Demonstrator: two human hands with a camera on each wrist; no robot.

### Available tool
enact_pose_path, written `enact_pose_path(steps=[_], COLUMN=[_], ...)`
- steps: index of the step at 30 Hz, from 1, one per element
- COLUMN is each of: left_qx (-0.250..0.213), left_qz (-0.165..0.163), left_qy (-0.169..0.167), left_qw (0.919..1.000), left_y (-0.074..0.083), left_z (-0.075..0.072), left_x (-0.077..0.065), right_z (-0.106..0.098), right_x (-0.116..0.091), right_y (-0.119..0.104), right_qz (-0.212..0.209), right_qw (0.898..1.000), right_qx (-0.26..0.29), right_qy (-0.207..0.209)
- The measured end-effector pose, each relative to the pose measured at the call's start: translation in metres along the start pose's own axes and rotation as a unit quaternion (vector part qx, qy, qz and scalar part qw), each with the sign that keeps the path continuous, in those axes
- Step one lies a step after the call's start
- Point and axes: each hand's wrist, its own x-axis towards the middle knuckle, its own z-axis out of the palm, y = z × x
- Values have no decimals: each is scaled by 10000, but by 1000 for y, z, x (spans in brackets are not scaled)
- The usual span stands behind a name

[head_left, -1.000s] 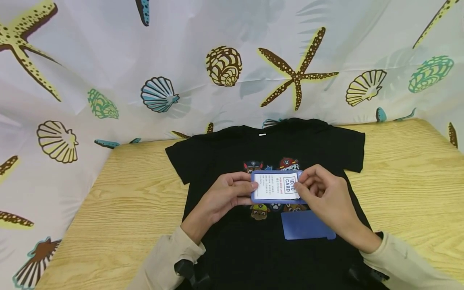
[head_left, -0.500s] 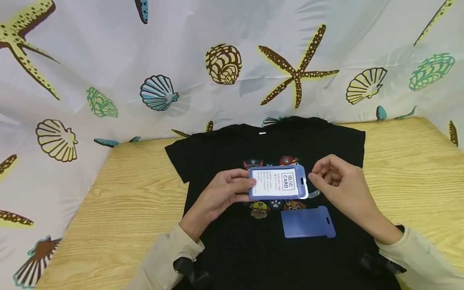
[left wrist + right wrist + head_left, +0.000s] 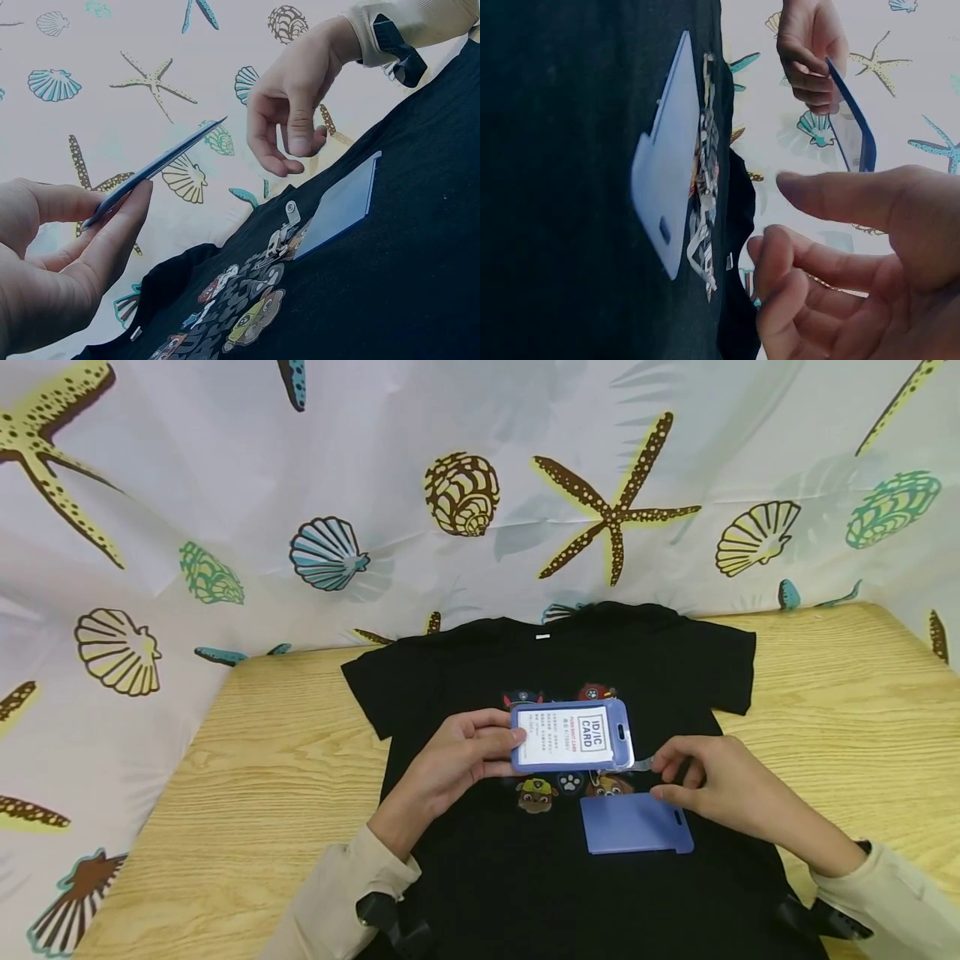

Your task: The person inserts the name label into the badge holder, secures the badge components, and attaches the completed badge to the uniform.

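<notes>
The right hand [image 3: 712, 781] has dropped toward four o'clock of the card holder [image 3: 558, 737], fingers loosely curled, empty. Just off them, at seven o'clock, the blue cover [image 3: 633, 828] lies lengthwise nine-to-three on the shirt [image 3: 480, 885]; the left hand [image 3: 457, 756] pinches the holder's nine-o'clock end.

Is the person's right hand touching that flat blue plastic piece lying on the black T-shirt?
No, the left wrist view shows a gap between the right hand and the blue plastic piece.
</notes>
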Motion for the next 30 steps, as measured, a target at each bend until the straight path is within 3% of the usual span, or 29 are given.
enact_pose_path(steps=[10,30], left_qx=[1,-1], left_qz=[30,95], left_qy=[36,44], left_qw=[10000,9999], left_y=[0,3], left_z=[-1,0], left_x=[0,-2], right_z=[0,7], right_x=[-2,-1], right_y=[10,16], right_qz=[-33,399], right_qw=[9982,9948], right_qx=[-157,-459], right_qy=[-586,-818])
